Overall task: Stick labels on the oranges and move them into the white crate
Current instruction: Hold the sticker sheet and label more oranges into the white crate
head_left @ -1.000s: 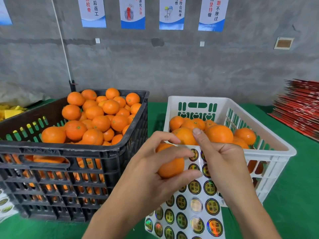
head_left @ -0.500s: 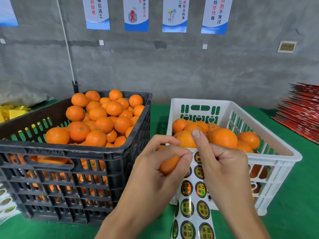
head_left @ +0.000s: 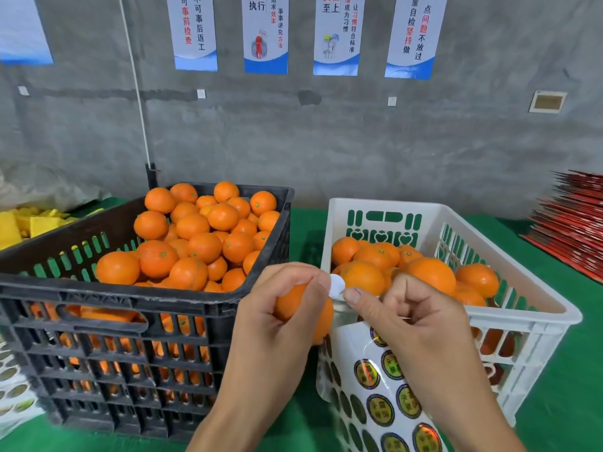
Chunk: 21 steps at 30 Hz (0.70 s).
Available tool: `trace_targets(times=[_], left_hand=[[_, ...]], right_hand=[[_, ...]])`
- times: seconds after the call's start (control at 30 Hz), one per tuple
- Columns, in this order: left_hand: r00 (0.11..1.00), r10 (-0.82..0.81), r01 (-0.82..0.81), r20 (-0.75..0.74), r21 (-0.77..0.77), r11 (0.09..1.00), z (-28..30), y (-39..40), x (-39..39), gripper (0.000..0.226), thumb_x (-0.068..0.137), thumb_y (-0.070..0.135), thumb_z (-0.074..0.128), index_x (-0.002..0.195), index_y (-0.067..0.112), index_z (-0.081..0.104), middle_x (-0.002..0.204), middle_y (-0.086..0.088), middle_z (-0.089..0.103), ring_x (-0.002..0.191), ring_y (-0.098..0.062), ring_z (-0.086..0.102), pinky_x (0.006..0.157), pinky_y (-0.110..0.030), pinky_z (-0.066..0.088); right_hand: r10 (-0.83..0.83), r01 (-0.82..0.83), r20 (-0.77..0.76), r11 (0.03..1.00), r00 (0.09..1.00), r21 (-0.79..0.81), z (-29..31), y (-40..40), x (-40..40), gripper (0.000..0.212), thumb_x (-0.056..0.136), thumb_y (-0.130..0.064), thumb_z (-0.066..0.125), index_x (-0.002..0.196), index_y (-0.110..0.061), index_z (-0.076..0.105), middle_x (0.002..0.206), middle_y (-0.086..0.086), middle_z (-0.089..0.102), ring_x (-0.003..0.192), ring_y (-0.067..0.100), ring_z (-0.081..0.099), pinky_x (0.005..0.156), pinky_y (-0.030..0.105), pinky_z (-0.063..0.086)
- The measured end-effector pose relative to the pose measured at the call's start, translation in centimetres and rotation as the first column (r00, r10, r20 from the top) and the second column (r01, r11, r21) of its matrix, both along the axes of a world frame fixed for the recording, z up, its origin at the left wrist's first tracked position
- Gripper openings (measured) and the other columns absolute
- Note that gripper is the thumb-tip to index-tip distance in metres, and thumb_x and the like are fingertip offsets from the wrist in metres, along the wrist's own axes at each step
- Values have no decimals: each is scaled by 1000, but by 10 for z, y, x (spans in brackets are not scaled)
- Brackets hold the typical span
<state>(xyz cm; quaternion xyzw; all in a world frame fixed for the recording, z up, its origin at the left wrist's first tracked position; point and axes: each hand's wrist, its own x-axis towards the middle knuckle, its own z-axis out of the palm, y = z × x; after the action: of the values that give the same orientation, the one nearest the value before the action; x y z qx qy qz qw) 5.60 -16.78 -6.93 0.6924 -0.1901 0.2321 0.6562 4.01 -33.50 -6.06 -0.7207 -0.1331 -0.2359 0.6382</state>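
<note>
My left hand point(head_left: 277, 321) grips one orange point(head_left: 321, 321) in front of the gap between the two crates. A round label point(head_left: 336, 286), white side toward me, is pinched between my left fingertips and the thumb of my right hand point(head_left: 414, 324). The label sheet point(head_left: 375, 386), with several round gold and green labels, hangs below my right hand, which holds it. The black crate point(head_left: 182, 308) on the left is heaped with oranges point(head_left: 202, 246). The white crate point(head_left: 522, 318) on the right holds several oranges point(head_left: 430, 275).
A green cloth point(head_left: 571, 370) covers the table. A stack of red flat cartons point(head_left: 577, 220) lies at the far right, and yellow pieces point(head_left: 19, 223) at the far left. Another label sheet point(head_left: 13, 386) lies at the left edge. A grey wall with posters stands behind.
A label has come off the sheet and is now held between both hands beside the orange. The sheet has dropped lower below my right hand.
</note>
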Motion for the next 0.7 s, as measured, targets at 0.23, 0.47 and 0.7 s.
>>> trace_targets(times=[0.23,0.47,0.7], left_hand=[[999,-25,27,-36,50,998,2,2,1,13,96,44,67,94,37,78,110,13,71,110,-7,66,88,-28,49],[997,-32,36,-75,52,998,-2,-5,1,32,93,62,55,105,40,75,111,6,72,108,-12,69,94,-43,55],[951,-196,168,-240,-133,977,-1,-3,4,43,85,64,58,115,36,73,111,-1,73,103,-27,72,90,-52,59]], right_hand=[[115,-114,-13,992,993,47,2,13,-4,10,85,-34,75,90,-26,77,49,-1,28,44,9,22,46,18,28],[-24,20,142,999,990,26,0,20,-7,8,87,-34,73,88,-27,77,48,-9,35,46,6,32,47,17,33],[-31,25,128,999,991,44,0,16,-6,6,87,-32,74,86,-27,77,48,-10,32,46,7,29,47,17,31]])
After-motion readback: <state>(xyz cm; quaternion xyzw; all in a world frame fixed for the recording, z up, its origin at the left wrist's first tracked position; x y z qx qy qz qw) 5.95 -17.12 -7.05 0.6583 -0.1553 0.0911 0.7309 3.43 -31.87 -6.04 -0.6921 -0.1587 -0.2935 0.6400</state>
